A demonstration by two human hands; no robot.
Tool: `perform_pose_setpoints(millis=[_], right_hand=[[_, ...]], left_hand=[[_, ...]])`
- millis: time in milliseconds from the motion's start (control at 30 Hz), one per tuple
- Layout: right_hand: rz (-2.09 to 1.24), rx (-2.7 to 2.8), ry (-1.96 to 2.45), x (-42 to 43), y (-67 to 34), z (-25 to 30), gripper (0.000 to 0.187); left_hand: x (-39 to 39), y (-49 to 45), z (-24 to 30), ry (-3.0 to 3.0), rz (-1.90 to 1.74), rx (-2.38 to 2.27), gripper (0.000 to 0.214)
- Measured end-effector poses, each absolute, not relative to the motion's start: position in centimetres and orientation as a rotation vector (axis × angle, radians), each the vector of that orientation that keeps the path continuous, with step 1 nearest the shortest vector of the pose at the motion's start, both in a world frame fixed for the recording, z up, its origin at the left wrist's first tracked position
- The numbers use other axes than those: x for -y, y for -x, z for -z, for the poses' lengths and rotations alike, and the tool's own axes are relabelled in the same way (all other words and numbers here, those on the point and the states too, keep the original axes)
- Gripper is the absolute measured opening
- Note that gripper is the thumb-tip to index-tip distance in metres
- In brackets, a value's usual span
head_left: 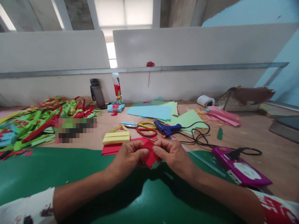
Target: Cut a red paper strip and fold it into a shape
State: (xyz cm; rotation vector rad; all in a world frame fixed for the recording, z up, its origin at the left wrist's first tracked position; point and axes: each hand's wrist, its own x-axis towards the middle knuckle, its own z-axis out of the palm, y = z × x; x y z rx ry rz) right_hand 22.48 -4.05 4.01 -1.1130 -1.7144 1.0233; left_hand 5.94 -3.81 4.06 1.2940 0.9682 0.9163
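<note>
Both of my hands pinch a small piece of red paper [150, 155] just above a large green sheet [58, 168] near the table's front edge. My left hand [130, 155] grips its left side with curled fingers. My right hand [171, 153] grips its right side, thumb on top. More red paper [111, 149] lies flat on the table behind my left hand. A folded yellow paper strip stack [116, 137] sits just beyond it.
Scissors with yellow and red handles [145, 128] and a blue glue gun [166, 128] with black cord lie behind my hands. A purple device [241, 169] and a ruler [201, 159] are at right. Cut paper strips [35, 123] pile up at left; coloured sheets [154, 110], a bottle [97, 92], a bag [245, 98] stand behind.
</note>
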Motion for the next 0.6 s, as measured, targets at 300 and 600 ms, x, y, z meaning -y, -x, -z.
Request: perform_pose_setpoints(millis=[300,600], right_hand=[[-0.826,1.756,1.121,4.57,-22.43,-4.26,0.013],[-0.596,1.823,0.928,4.08,-23.07,-3.67,0.014]], left_hand=[[3.51,-5.60,-3.72,-1.232,-0.767,-0.854,0.025],[3.04,-5.19,-3.73,-1.080,-0.900,-0.743,0.025]])
